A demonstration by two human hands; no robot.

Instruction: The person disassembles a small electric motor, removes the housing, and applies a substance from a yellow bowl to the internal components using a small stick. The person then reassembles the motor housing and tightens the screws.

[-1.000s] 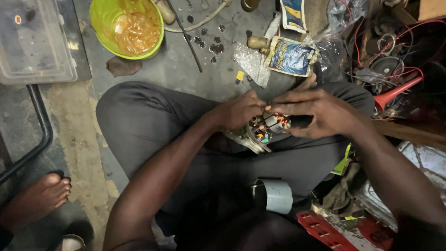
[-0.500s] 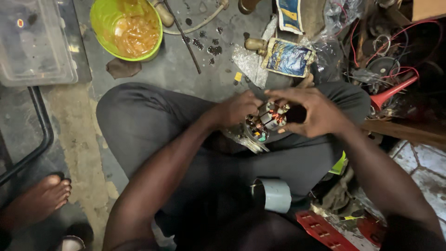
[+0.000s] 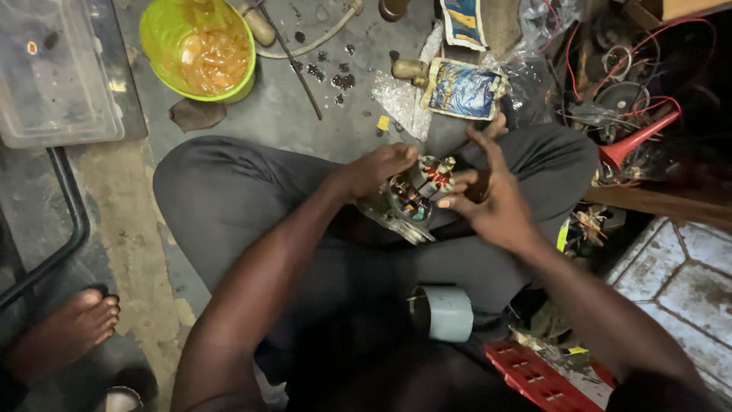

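1. Head view, centre: the left hand [image 3: 377, 169] is closing its fingers over the top of a small motor stator [image 3: 415, 200] with copper windings, which is sitting on the person's lap just above the crossed legs in dark trousers [image 3: 229, 198].
2. The right hand [image 3: 488, 200] is touching the stator from 3 o'clock, thumb and lower fingers pinching its edge while the upper fingers are spreading loose (so only partly closed).
3. At 6 o'clock of the stator a grey cylindrical sleeve [image 3: 446, 313] is lying on the lap, well apart.
4. At 12 o'clock a blue printed packet [image 3: 461, 90] is resting on crumpled plastic.
5. At 10 o'clock a green bowl [image 3: 164, 30] is holding orange bits.
6. At 2 o'clock a red funnel [image 3: 640, 137] is lying among tangled wires.
7. At 8 o'clock another person's bare foot [image 3: 69, 332] is showing.
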